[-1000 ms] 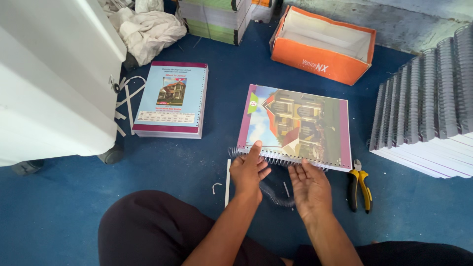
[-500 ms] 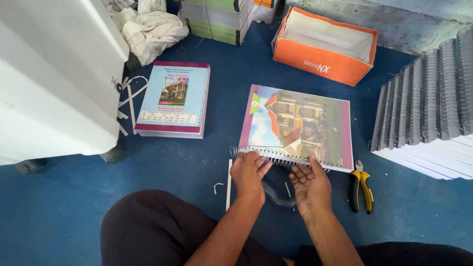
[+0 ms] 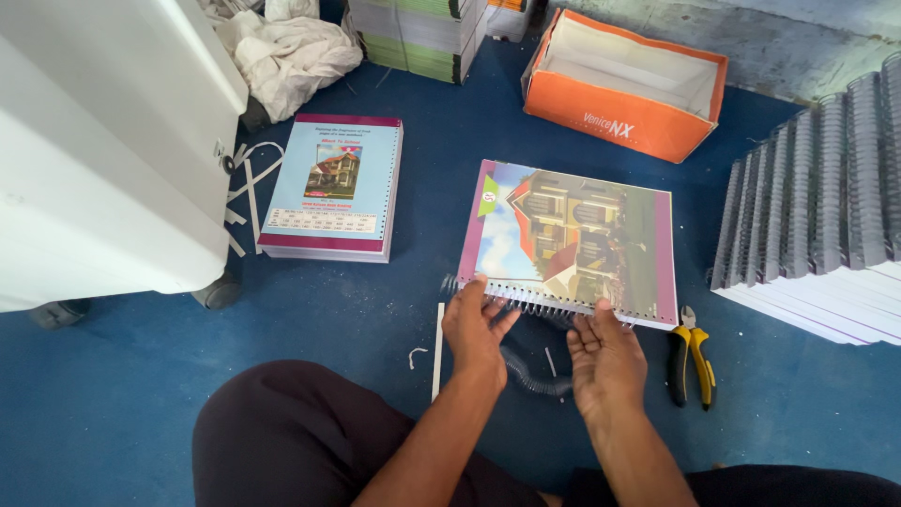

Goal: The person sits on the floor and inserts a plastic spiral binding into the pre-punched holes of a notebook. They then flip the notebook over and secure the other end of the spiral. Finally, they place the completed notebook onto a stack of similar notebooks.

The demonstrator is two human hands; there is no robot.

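While the left hand [image 3: 477, 324] is pressed with spread fingers on the near edge of the picture-cover book [image 3: 571, 239] lying mid-floor, and the right hand [image 3: 605, 357] is held open, a spiral coil [image 3: 526, 302] is seemingly being threaded, so careful turning through the punched holes is called for next.

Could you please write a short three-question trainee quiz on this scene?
1. True or false: both hands touch the coil along the booklet edge.
2. Which tool lies beside the right hand? A. scissors B. pliers C. stapler
3. What colour is the open box?

Key: 1 true, the left hand too. 2 B. 3 orange.
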